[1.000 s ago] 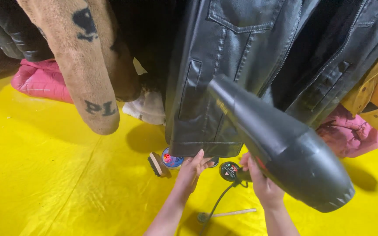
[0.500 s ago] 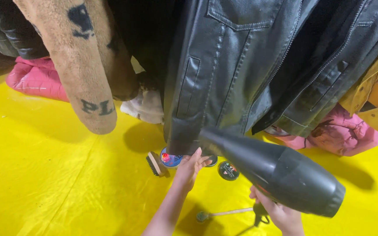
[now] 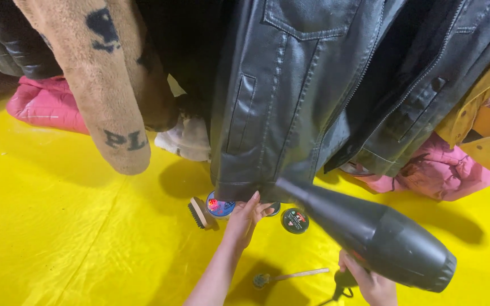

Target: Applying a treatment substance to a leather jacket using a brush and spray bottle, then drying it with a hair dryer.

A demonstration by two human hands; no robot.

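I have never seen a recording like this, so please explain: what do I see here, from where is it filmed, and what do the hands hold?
A camera on a person's head looks down at that person's own two bare hands. The right hand holds a black hair dryer, its nozzle aimed at the hem of a hanging black leather jacket. The left hand reaches up to that hem. On the yellow sheet lie a small brush, round tins and a thin brush with a wooden handle. Other clothes hang or lie around.

brush [image 3: 198, 213] left of tins [image 3: 220, 205]
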